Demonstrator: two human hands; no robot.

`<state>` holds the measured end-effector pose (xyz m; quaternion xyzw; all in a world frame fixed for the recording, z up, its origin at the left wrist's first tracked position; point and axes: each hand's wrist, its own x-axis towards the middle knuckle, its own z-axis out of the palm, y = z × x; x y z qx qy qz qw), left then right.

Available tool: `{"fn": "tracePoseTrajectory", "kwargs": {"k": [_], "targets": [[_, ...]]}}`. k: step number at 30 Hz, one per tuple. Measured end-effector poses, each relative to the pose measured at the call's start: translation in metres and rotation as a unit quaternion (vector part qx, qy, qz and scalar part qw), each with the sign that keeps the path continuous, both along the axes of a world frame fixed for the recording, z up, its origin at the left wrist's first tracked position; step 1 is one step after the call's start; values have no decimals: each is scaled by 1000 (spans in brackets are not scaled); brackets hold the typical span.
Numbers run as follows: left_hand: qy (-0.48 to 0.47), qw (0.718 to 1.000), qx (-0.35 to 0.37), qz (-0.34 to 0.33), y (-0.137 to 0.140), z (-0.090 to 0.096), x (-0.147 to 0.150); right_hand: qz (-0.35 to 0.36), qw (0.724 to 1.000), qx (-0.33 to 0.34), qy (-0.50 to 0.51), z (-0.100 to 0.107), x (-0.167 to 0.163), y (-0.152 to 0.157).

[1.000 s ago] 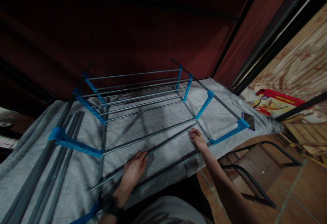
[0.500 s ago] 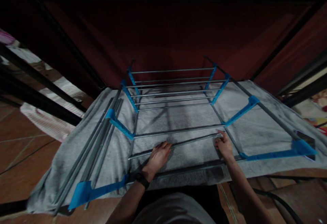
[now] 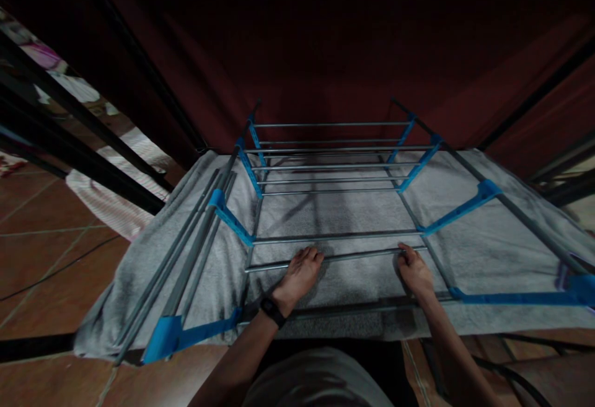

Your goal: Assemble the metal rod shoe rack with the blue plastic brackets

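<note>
Both of my hands grip one thin grey metal rod (image 3: 357, 254) that runs crosswise over the near part of a rack frame. My left hand (image 3: 304, 271), with a black band on the wrist, is closed over the rod left of its middle. Toward the rod's right end, my right hand (image 3: 414, 271) pinches it between thumb and fingers. Just beyond lies a crossbar (image 3: 334, 236) that joins the blue plastic brackets (image 3: 235, 224) on either side. Further back, several thinner bars span more blue brackets. A thicker crossbar (image 3: 344, 311) lies nearer to me.
A grey blanket (image 3: 353, 212) covers the surface under the frame. Several loose metal tubes (image 3: 162, 271) lie along its left side. Dark posts (image 3: 123, 153) stand left, and a dark red panel (image 3: 316, 54) rises behind. A dark flat object (image 3: 563, 275) lies partly behind the right rail.
The rod's right end has moved right and slightly down, now by the right side tube. Both hands remain on the rod. The camera view has shifted, so the scene appears further right.
</note>
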<state>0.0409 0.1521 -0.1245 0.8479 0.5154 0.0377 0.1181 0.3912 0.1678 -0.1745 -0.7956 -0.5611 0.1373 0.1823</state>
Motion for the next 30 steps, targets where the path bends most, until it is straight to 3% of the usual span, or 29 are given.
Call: {"fn": "tracePoseTrajectory", "kwargs": {"k": [11, 30], "targets": [[39, 998, 3, -53, 5, 3, 21, 16, 1000, 0, -5, -3, 0, 1], [12, 999, -12, -40, 13, -2, 27, 10, 1000, -9, 18, -7, 3, 3]]}}
